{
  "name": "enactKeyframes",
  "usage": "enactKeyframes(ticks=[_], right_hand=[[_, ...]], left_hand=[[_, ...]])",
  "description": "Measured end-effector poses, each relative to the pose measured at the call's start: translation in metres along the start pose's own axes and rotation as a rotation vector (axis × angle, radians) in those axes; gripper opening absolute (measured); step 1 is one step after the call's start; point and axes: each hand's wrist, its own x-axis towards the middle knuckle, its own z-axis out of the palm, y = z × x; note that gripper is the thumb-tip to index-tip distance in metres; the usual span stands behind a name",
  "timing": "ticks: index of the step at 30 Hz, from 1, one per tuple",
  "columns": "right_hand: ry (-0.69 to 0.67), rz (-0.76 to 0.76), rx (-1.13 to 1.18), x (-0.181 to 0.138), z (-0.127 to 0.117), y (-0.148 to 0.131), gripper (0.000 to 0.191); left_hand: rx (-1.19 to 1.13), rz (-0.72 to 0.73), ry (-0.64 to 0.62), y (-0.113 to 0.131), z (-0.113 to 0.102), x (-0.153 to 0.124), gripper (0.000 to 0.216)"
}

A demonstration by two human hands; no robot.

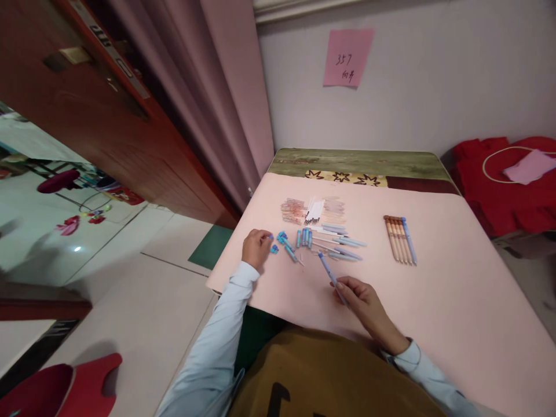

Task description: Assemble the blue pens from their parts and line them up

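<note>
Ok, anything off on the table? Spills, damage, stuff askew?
No spill or damage that I can see. Mildly askew: the small blue pieces beside the left hand lie at mixed angles, unlike the neat row of pens farther right.

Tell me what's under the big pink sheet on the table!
Beyond the pink sheet, a green wood-grain tabletop peeks out, with a yellow patch of dark star shapes and a dark red patch. The rest underneath is covered, so I can't tell.
</note>
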Motion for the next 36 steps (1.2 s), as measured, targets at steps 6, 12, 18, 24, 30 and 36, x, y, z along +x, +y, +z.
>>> enactKeyframes(ticks=[6, 12, 18, 24, 30, 36], right_hand=[[-0.013, 0.019, 0.027, -0.007, 0.006, -0.007, 0.043], [0.023, 0.013, 0.011, -0.016, 0.015, -0.015, 0.039], [0.101, 0.012, -0.029, -0.018, 0.014, -0.020, 0.042], [0.099, 0.026, -0.037, -0.018, 0.014, -0.019, 0.043], [0.093, 0.017, -0.003, -0.019, 0.013, -0.017, 0.039], [0.090, 0.009, 0.009, -0.019, 0.012, -0.015, 0.038]], left_hand=[[-0.861, -0.338, -0.034, 0.070, 0.007, -0.034, 0.026], [-1.387, -0.718, -0.194, 0.111, 0.034, -0.062, 0.020], [-1.428, -0.735, -0.237, 0.114, 0.041, -0.068, 0.019], [-1.413, -0.707, -0.229, 0.118, 0.041, -0.074, 0.023], [-1.392, -0.670, -0.203, 0.120, 0.042, -0.077, 0.029], [-1.317, -0.631, -0.191, 0.125, 0.045, -0.082, 0.029]])
